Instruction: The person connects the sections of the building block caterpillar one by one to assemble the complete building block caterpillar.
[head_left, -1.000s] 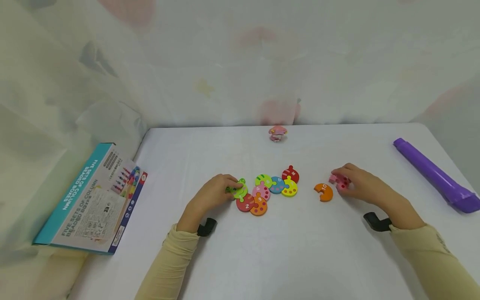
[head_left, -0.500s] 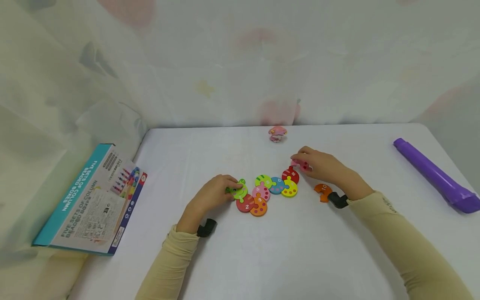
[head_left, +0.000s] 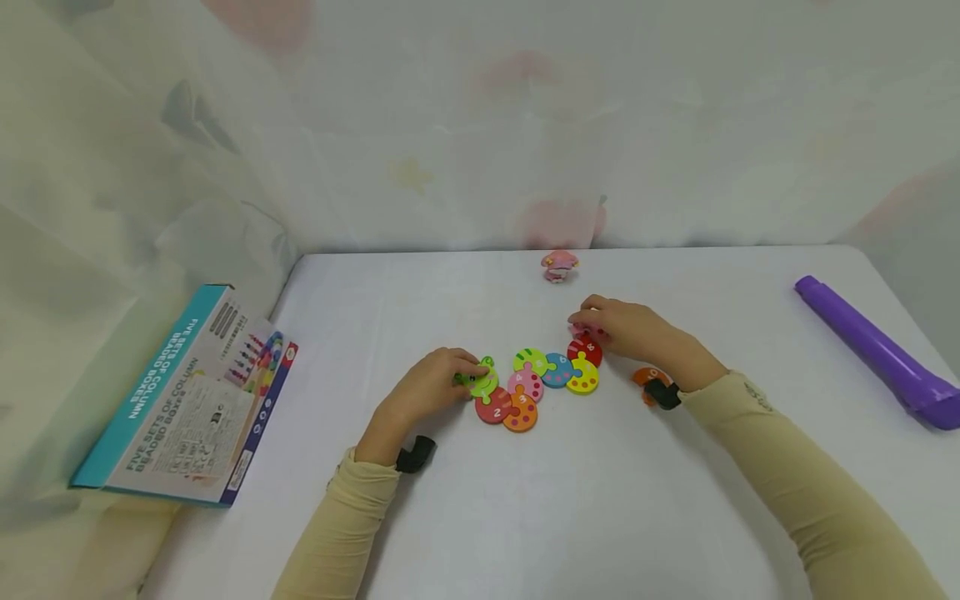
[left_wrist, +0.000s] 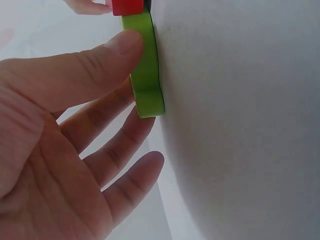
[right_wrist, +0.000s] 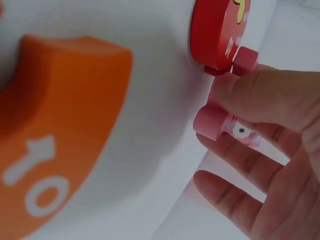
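A winding chain of round wooden number puzzle pieces lies mid-table, from the red 2 piece (head_left: 491,410) to the red 8 piece (head_left: 586,351). At its left end is a green smiling caterpillar-head piece (left_wrist: 147,65), pinched between thumb and fingers of my left hand (head_left: 429,385). My right hand (head_left: 633,327) pinches a pink puzzle piece (right_wrist: 209,123) against the far edge of the red 8. In the right wrist view its notch sits round the red tab; whether it is fully seated I cannot tell. The orange 10 piece (right_wrist: 75,115) lies apart, partly under my right wrist in the head view.
A small pink figurine (head_left: 559,265) stands near the table's back edge. On the right lies a long purple tube-like object (head_left: 873,350). A box of beads (head_left: 187,408) leans at the left. Patterned cloth (head_left: 450,125) hangs behind the white table (head_left: 525,517).
My right hand has carried the pink puzzle piece leftward from beside the orange 10 to the red 8 at the chain's end. My left hand stays on the caterpillar head.
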